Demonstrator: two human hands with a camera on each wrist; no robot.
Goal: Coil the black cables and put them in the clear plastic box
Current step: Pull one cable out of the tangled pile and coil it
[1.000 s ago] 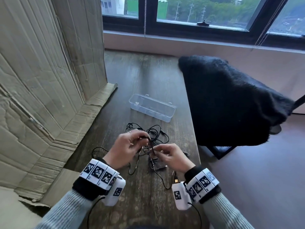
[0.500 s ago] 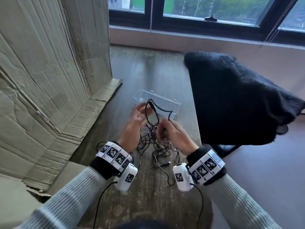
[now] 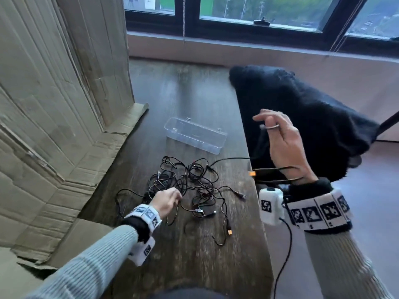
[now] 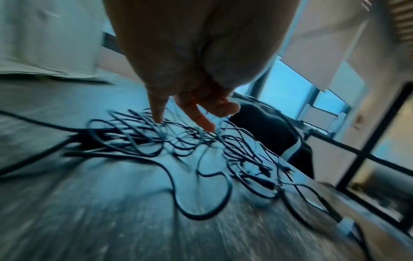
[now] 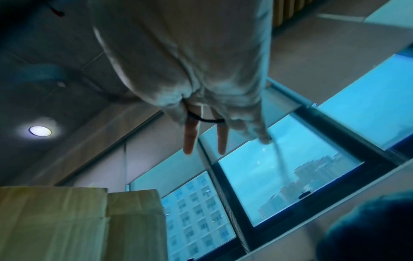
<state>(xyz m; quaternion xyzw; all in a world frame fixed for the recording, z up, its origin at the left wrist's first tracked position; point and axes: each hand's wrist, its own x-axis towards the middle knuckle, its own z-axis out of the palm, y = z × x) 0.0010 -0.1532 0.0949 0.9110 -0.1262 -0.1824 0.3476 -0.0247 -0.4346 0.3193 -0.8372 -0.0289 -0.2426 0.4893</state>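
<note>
A tangle of black cables lies on the dark wooden table, just in front of the clear plastic box, which stands open with nothing in it. My left hand reaches down onto the tangle's left side; in the left wrist view its fingers point at the black cables and touch them without closing. My right hand is raised beyond the table's right edge. One black cable with an orange plug loops round that hand, and a strand crosses its fingers.
Tall flattened cardboard leans along the table's left side. A chair draped with black fuzzy fabric stands close against the right edge, behind my raised hand. A window runs along the back wall.
Both hands were together over the tangle, lifting a loop. My right hand has since swung up and right with one cable, and my left hand has dropped onto the tangle's left side.
</note>
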